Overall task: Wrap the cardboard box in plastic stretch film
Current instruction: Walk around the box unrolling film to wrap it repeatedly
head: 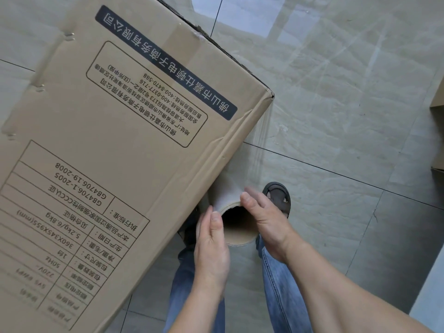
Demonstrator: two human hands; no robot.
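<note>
A tall cardboard box [101, 150] of plain brown corrugated board is standing on the floor [336, 116] and filling the left of the view, its near face carrying black print that is reading upside down from here. Legible figures are including "400-8470-588", "400-0377-716", "GB4706.1-2005", "GB4706.19-2008", "360X345X955(mm)", "5.2kg/6.8kg", "220V~" and "50Hz", beside Chinese text in a dark rounded banner and a ruled table. Strips of clear tape are glinting near the box's upper left.

Just beside the box's right edge, a roll of stretch film [236, 212] is being held upright, its brown cardboard core showing as a hollow round tube with a dark bore. A thin, glossy, finely wrinkled sheet of film is running from the roll up to the box's right corner.

The left hand [211, 246] is pressing flat against the roll's left side, fingers straight, grip apart. The right hand [266, 219] is cupping the right side, fingers curving round the rim.

Blue denim jeans [281, 284] and a grey strapped sandal [277, 195] are showing below, on pale glossy marbled tiles.
</note>
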